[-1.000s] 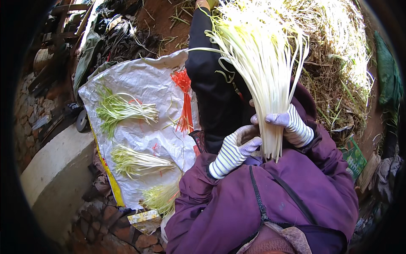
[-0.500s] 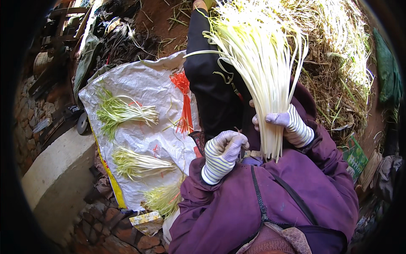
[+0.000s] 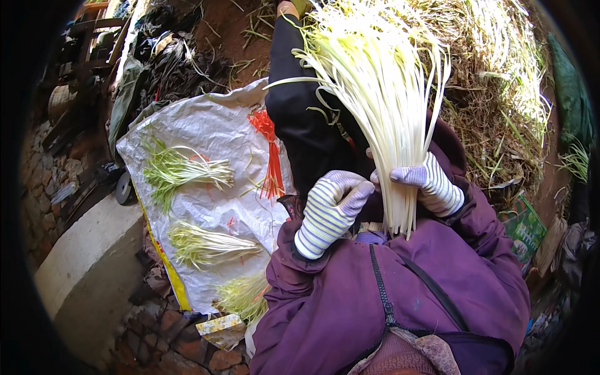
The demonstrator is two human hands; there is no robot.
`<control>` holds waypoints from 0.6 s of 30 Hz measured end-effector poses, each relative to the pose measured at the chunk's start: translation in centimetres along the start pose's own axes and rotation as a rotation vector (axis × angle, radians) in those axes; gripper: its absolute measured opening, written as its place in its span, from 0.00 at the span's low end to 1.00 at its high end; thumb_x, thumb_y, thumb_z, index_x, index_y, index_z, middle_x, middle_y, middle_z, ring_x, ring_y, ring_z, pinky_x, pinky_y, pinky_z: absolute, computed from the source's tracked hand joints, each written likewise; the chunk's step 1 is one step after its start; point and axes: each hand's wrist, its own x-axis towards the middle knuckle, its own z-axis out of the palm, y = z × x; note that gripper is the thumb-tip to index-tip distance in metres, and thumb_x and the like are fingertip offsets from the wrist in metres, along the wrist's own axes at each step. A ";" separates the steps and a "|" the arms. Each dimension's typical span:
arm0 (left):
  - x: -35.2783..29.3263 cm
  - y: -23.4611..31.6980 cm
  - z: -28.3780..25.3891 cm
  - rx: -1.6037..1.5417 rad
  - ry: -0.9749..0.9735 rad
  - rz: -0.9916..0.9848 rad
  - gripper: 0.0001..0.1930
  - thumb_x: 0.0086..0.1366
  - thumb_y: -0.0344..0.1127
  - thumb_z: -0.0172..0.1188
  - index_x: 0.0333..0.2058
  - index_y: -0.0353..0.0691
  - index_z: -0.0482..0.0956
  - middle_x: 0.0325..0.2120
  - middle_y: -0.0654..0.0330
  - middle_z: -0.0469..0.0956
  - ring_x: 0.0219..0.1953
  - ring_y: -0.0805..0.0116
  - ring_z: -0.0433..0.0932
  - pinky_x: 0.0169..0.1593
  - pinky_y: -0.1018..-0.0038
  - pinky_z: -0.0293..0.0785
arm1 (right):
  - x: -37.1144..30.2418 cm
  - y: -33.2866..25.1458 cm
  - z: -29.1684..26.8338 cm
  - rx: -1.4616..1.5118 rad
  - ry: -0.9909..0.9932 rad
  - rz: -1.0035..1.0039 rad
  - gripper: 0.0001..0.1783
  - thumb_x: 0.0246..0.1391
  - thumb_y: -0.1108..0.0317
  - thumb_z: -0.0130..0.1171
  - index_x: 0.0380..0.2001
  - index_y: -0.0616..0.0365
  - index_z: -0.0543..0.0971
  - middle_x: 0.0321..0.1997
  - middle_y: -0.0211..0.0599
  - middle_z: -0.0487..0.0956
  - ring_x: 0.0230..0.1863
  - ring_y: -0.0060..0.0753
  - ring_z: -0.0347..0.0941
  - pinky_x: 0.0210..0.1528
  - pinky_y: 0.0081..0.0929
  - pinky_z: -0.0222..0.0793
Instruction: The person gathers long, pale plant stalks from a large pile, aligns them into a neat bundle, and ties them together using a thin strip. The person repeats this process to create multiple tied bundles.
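Note:
A large bunch of blanched chives (image 3: pixel 384 119), white at the stems and yellow-green at the tips, stands upright in front of my body. My right hand (image 3: pixel 432 186), in a striped knit glove, is closed round its lower stems, thumb across the front. My left hand (image 3: pixel 332 212), gloved the same way, is just left of the stems, fingers curled and pinched together. Whatever it may hold is hidden. Left of my knee, a bundle of red ties (image 3: pixel 271 153) lies on a white plastic sheet (image 3: pixel 206 115).
Smaller tied bundles lie on the sheet: a greener one (image 3: pixel 187 170), a paler one (image 3: pixel 211 244) and one by my elbow (image 3: pixel 242 296). A concrete block (image 3: pixel 87 256) stands at the left. Dry straw (image 3: pixel 494 119) is heaped at the far right.
My left hand has risen slightly, its fingertips now nearer the stems and its back turned more toward view. My right hand keeps its hold on the bunch. The view has shifted slightly.

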 end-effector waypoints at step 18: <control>-2.5 -1.2 2.1 -0.410 -0.327 -0.388 0.19 0.70 0.42 0.57 0.46 0.30 0.78 0.32 0.62 0.80 0.37 0.81 0.73 0.43 0.81 0.72 | -1.0 0.1 -1.3 0.014 -0.003 0.059 0.42 0.46 0.56 0.69 0.62 0.64 0.65 0.56 0.41 0.75 0.56 0.34 0.72 0.59 0.33 0.67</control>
